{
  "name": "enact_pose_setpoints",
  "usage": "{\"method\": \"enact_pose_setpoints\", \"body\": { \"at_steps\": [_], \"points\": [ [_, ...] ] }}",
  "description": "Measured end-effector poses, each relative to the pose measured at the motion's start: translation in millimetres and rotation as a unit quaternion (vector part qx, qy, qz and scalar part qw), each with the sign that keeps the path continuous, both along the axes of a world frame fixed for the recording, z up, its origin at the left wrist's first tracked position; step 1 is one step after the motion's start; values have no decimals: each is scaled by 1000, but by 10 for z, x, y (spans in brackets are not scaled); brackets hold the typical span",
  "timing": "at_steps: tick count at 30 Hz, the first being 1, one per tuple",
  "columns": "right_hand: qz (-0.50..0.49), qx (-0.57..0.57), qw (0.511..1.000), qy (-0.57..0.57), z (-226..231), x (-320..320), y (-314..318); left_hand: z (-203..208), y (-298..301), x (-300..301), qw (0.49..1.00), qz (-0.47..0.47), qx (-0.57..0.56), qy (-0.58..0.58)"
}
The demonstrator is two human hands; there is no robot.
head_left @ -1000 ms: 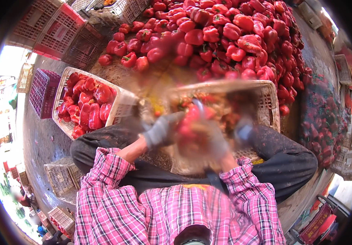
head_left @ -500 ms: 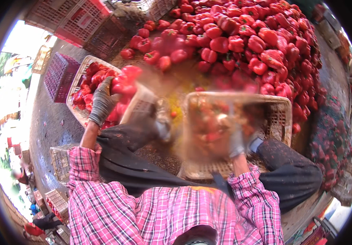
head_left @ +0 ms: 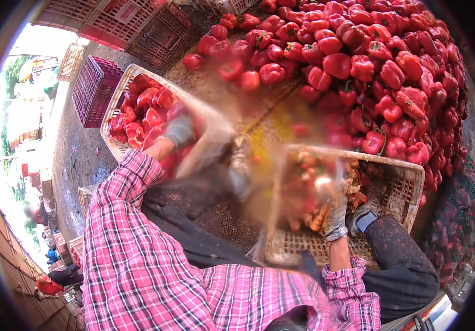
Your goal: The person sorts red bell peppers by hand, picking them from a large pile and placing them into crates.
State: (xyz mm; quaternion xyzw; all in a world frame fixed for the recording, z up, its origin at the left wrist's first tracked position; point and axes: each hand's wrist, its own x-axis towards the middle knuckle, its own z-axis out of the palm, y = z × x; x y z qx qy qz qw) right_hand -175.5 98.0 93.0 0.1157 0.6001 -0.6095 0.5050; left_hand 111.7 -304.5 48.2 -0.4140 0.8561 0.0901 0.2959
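Note:
My left hand [head_left: 180, 131], in a grey glove, is at the right side of a pale crate [head_left: 120, 83] filled with red bell peppers [head_left: 148, 118]. Its fingers are smeared and partly lost against the peppers. My right hand [head_left: 334, 218], also gloved, is closed above a second pale crate [head_left: 408, 190] between my legs. A thin, whitish upright shape rises past its fingers, too blurred to name. Orange and red pepper scraps [head_left: 353, 182] lie in that crate around the hand. A hazy patch hides much of the middle.
A large heap of red bell peppers [head_left: 381, 66] spreads across the far right. A purple crate [head_left: 95, 91] stands left of the filled crate, with red crates [head_left: 119, 22] stacked behind. A dark mesh sack [head_left: 452, 215] lies at the right. My shoe [head_left: 239, 160] is between the two crates.
My left hand has moved right and away from me across the filled crate. My right hand stays over the scrap crate. The whole view has shifted, with the crates and heap sitting further right.

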Motion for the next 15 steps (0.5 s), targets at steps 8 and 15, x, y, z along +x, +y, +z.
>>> {"method": "enact_pose_setpoints", "body": {
  "at_steps": [8, 15],
  "points": [
    [64, 79, 986, 129, -395, -69, 177, 606, -672, -475, 931, 170, 173, 274],
    [173, 107, 955, 215, -782, 68, 428, -1171, -1611, -1479, 971, 149, 7, 189]
  ]
}}
